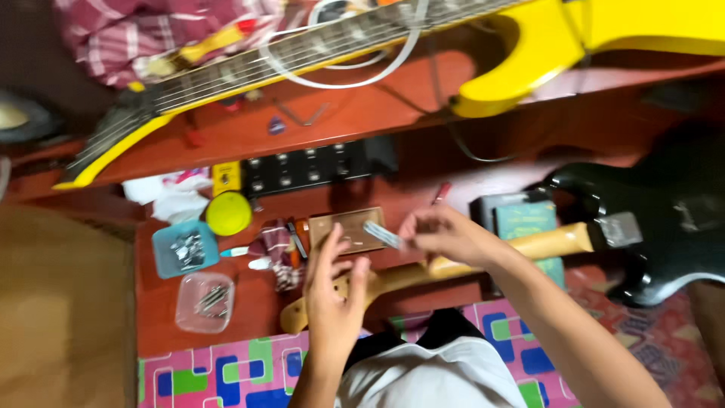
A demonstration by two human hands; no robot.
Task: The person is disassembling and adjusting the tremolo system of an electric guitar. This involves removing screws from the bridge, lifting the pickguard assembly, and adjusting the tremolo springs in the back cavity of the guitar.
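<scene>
My right hand [445, 236] pinches a small silvery metal part [383, 235] and holds it above a brown rectangular plate [347, 227]. Just below and to the left, my left hand [332, 295] hovers with its fingers spread, holding nothing, over the pale wooden headstock [302, 311] of a black electric guitar [664, 219]. That guitar's light neck [551, 242] runs from under my hands to its dark body at the right. The picture is blurred by motion.
A yellow electric guitar [529, 45] lies across the upper red shelf [355, 121]. On the lower red surface sit a blue tub of metal parts [183, 249], a clear tub of screws [205, 302], a yellow round lid [228, 213], a black pedal unit [302, 170] and a teal box [529, 219]. A colourful patterned mat [226, 374] lies below.
</scene>
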